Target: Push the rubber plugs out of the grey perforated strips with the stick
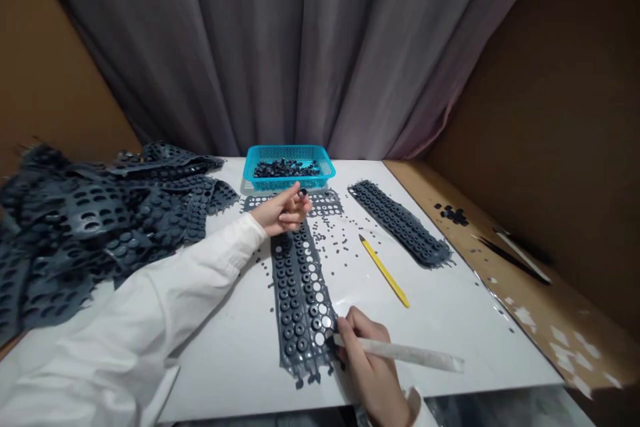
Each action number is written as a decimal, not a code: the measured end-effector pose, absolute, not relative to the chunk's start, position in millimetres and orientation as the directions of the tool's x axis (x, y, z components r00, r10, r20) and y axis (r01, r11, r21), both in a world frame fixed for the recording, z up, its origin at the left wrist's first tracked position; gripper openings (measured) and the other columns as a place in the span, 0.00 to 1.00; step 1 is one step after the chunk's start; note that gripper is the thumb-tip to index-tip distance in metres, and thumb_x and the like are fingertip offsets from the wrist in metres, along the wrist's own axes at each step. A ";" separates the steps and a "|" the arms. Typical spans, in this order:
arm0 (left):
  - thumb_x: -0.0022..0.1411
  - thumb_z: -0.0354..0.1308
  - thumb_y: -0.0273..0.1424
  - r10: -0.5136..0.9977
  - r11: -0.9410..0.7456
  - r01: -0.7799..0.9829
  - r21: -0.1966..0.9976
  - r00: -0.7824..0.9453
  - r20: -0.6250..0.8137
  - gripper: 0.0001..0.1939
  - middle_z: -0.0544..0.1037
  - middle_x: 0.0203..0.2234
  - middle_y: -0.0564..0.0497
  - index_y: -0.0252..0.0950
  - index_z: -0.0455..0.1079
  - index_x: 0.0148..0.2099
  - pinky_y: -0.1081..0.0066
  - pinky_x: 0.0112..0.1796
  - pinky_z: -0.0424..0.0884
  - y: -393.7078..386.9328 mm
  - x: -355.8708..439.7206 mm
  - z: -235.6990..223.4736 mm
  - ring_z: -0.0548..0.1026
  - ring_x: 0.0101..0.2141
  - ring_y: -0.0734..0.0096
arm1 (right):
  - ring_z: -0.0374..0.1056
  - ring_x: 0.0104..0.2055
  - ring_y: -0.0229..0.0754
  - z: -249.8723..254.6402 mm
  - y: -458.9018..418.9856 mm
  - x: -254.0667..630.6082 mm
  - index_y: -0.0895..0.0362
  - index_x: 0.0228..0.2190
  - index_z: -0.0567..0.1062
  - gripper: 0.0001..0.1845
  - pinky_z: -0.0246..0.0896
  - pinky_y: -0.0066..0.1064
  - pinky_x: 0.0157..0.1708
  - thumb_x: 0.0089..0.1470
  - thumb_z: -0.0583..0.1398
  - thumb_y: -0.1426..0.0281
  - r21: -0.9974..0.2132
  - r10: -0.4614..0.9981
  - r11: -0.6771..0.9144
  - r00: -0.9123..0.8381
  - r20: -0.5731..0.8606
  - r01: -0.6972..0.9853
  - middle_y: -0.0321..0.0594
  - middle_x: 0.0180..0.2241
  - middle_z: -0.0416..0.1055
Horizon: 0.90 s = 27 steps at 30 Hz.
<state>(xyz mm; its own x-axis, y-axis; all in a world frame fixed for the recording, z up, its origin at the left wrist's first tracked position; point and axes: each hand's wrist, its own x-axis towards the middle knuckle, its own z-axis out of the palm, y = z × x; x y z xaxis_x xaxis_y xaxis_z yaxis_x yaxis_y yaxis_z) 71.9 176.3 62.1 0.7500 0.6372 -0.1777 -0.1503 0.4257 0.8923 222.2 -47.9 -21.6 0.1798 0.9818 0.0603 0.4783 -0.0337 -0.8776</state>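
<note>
My left hand [280, 210] is raised over the white table [230, 367], pinching a small black rubber piece [303, 193] between its fingertips. Below it lies a dark grey perforated rubber strip [300, 300] with rows of ring-shaped nubs, and white discs show along its right side. My right hand [367, 357] grips a white-wrapped stick tool [400, 351], whose near end meets the strip's lower right part. Loose small black bits are scattered on the table beside the strip.
A teal plastic basket [287, 149] full of black pieces stands at the far edge. A heap of grey rubber sheets [100, 213] lies at left. Another strip [400, 223], a yellow pencil [385, 271], and dark tweezers [510, 260] on a cardboard board lie at right.
</note>
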 end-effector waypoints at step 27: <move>0.54 0.53 0.39 0.849 -0.526 0.684 0.505 0.391 0.355 0.21 0.71 0.45 0.42 0.31 0.68 0.47 0.65 0.51 0.60 312.3 20.0 31.9 0.67 0.48 0.60 | 0.57 0.21 0.36 -22.3 -45.9 221.8 0.55 0.17 0.57 0.22 0.49 0.27 0.23 0.58 0.48 0.58 -0.878 0.980 -0.046 0.193 0.053 0.476 0.33 0.16 0.58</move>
